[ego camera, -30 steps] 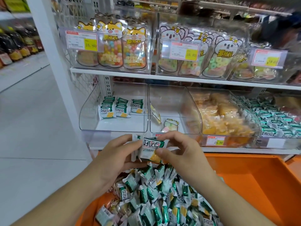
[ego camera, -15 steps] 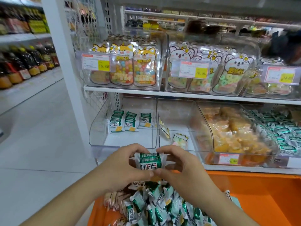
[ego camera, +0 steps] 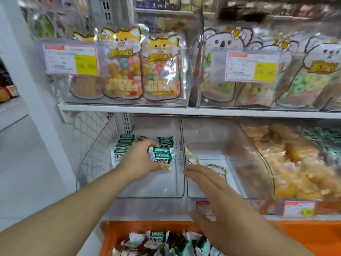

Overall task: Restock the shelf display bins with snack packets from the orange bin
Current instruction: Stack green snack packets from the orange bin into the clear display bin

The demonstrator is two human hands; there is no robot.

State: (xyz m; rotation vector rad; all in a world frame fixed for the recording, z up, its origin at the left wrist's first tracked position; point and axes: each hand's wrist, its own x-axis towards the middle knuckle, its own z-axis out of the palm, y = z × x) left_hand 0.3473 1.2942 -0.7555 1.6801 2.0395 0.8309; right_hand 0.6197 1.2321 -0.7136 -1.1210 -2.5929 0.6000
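Nearest, at the bottom edge: bright orange plastic bin (ego camera: 295, 235) heaped with green-and-white foil snack packets (ego camera: 158, 237). Above it, right hand (ego camera: 212, 189) flat, fingers straight and loose, grasping nothing, held before the rim between two clear bins. Further in, left hand (ego camera: 139, 159) reaching inside the clear plastic shelf bin on the left (ego camera: 147, 195), fingers curled round a small stack of green-and-white packets (ego camera: 161, 156), just in front of rows of like packets (ego camera: 123, 145). Farthest, upper white shelf (ego camera: 129, 109) with cartoon-fox candy bags (ego camera: 121, 65).
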